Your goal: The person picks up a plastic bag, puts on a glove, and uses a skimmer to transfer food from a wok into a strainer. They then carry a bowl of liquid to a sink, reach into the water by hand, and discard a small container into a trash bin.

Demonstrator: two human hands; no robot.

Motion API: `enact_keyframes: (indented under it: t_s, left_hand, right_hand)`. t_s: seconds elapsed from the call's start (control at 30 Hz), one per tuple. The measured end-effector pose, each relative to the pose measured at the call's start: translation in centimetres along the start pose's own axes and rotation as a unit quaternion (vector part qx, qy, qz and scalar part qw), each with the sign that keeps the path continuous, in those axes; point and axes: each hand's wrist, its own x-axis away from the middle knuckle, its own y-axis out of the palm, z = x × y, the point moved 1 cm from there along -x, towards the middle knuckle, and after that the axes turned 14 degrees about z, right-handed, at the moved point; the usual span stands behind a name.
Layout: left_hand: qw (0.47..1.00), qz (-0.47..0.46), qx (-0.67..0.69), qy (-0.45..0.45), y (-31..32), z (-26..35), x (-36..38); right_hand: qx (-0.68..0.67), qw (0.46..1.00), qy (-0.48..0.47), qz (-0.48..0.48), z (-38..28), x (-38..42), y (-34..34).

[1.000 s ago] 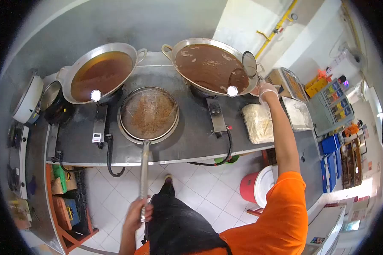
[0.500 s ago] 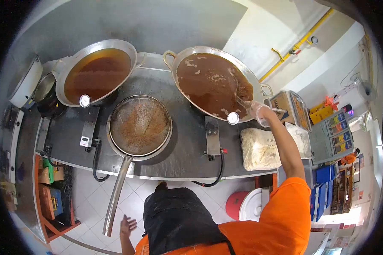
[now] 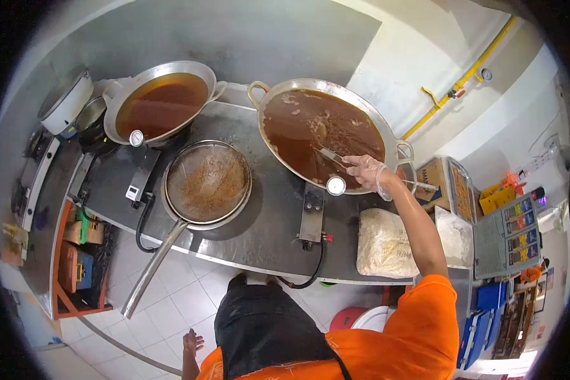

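Observation:
My right hand (image 3: 367,172), in a clear plastic glove, is closed around the metal handle of a skimmer (image 3: 329,154). The skimmer's head is dipped in the brown liquid of the large right pan (image 3: 264,136) and is hard to make out. Pale foam and bits float around it. A round dial thermometer (image 3: 336,185) sits at this pan's front rim, just below my hand. My left hand (image 3: 193,342) hangs low beside the black apron, fingers apart and holding nothing.
A second pan (image 3: 218,92) of brown liquid stands left, with a dial thermometer (image 3: 136,138). A long-handled mesh strainer (image 3: 208,180) with brown crumbs rests over a bowl. A filled plastic bag (image 3: 383,244) and a cardboard box (image 3: 432,177) stand right. Black hoses (image 3: 320,266) hang off the counter edge.
My right hand has moved left over the right pan, carrying the skimmer from the right side toward the middle of the liquid. The camera view has shifted a little. My left hand stays low.

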Motion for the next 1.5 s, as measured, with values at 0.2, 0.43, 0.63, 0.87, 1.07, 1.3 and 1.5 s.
enact_keyframes:
  t_s: [0.2, 0.43, 0.63, 0.87, 1.07, 1.3, 1.5]
  left_hand:
    - [0.997, 0.002, 0.026, 0.067, 4.3, 1.3, 3.2]
    - [0.999, -0.010, -0.003, 0.052, 5.2, -1.1, 4.3]
    - [0.998, -0.044, 0.047, -0.012, 2.3, -6.9, -2.0]
    - [1.000, 0.021, 0.013, 0.010, -1.1, -3.1, -3.2]
    - [0.999, 0.028, 0.036, 0.027, -1.5, -1.2, -5.9]
    - [0.996, 0.029, 0.067, 0.055, -0.3, -0.9, -5.7]
    - [0.992, 0.024, 0.121, 0.041, -0.5, -3.7, -4.9]
  right_hand:
    - [-0.071, 0.994, -0.052, -0.061, 1.5, -0.7, -1.4]
    - [-0.060, 0.996, -0.038, -0.046, -0.2, 3.7, -1.2]
    - [-0.061, 0.997, -0.046, -0.014, 0.8, 3.5, 0.0]
    - [-0.030, 0.998, -0.044, 0.021, -1.8, 6.8, 2.0]
    - [0.021, 0.994, -0.100, 0.035, -4.9, 10.5, 6.2]
    - [0.443, 0.869, -0.215, 0.049, -0.6, 11.4, 25.3]
    - [0.535, 0.811, -0.235, 0.035, 2.2, 11.0, 28.0]
